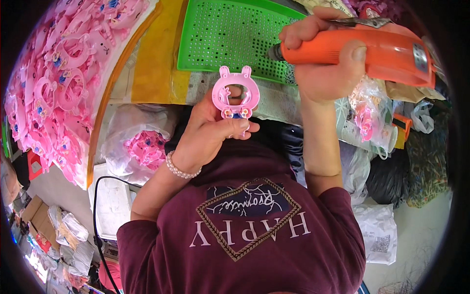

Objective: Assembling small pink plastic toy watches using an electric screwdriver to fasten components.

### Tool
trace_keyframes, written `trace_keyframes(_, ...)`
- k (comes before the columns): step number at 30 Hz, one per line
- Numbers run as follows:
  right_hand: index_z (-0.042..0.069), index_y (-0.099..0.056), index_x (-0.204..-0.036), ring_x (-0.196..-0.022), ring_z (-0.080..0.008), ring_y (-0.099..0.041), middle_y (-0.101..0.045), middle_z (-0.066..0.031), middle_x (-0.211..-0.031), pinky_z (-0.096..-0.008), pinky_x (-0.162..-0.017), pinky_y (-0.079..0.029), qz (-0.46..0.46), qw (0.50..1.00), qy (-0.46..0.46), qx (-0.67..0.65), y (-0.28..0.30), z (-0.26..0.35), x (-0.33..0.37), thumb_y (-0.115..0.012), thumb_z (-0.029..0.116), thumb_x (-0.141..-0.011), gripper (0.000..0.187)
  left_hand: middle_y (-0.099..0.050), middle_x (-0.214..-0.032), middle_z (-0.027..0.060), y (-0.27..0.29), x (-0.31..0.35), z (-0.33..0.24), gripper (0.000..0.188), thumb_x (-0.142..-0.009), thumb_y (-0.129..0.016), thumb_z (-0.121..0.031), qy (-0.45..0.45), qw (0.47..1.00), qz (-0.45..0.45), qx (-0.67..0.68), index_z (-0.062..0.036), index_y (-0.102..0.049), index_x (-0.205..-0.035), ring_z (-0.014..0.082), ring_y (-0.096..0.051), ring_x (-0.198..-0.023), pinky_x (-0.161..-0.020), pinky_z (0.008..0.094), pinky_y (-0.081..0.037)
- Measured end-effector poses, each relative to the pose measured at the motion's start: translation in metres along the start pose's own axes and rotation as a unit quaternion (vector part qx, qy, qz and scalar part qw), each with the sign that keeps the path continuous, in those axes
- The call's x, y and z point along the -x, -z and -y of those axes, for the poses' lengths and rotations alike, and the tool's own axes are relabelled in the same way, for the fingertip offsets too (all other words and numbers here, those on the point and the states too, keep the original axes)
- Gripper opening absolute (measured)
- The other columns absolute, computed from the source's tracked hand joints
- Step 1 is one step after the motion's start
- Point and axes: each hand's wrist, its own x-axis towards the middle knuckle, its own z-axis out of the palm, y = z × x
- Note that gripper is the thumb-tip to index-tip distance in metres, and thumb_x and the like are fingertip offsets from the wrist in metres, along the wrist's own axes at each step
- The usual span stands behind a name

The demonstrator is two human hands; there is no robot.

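Maroon short-sleeved T-shirt (245,235) with diamond-shaped print, pearl bead bracelet (179,169) on left wrist

My left hand (210,132) is raised in front of my chest, fingers curled and thumb pressed across the front in a pinch grip, with a pearl bracelet on the wrist. My left forearm bends in from the lower left. My right hand (323,59) sits higher and further out, closed in a full fist, thumb on top, its forearm running straight up.

Toy frame (235,93) before tray (215,34), beside tool (362,51)
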Motion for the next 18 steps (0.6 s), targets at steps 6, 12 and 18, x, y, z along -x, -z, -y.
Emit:
trace_keyframes(6, 0.008, -0.048, -0.108, -0.067, -0.0175, -0.044, -0.045, -0.0029, -0.078, -0.0362, -0.068, -0.035, 0.082, 0.985, -0.022, -0.152, 0.000, 0.031, 0.011, -0.046, 0.074, -0.067, 0.078, -0.057, -0.097, 0.0059, -0.003, 0.000, 0.004, 0.039, -0.078, -0.059, 0.001, -0.027, 1.000, -0.004, 0.009, -0.0024, -0.045, -0.115, 0.0192, -0.064, -0.079, -0.063, 0.0256, -0.052)
trace_keyframes(12, 0.015, -0.044, -0.115, -0.069, -0.0152, -0.045, -0.046, 0.0011, -0.082, -0.0336, -0.069, -0.034, 0.215, 0.961, -0.026, -0.170, -0.005, 0.051, 0.036, -0.051, 0.077, -0.063, 0.082, -0.058, -0.096, 0.0058, -0.003, -0.001, 0.009, 0.037, -0.078, -0.060, 0.001, -0.057, 0.998, -0.003, 0.019, -0.0021, -0.046, -0.113, 0.0192, -0.064, -0.079, -0.062, 0.0255, -0.052)
trace_keyframes(18, 0.011, -0.043, -0.117, -0.069, -0.0149, -0.051, -0.049, 0.0002, -0.082, -0.0342, -0.067, -0.039, 0.171, 0.976, -0.024, -0.132, -0.020, 0.047, 0.060, -0.052, 0.076, -0.066, 0.083, -0.058, -0.094, 0.0055, -0.001, -0.003, 0.014, 0.036, -0.078, -0.059, 0.002, -0.072, 0.997, 0.002, 0.027, -0.0028, -0.047, -0.111, 0.0192, -0.064, -0.078, -0.061, 0.0252, -0.053)
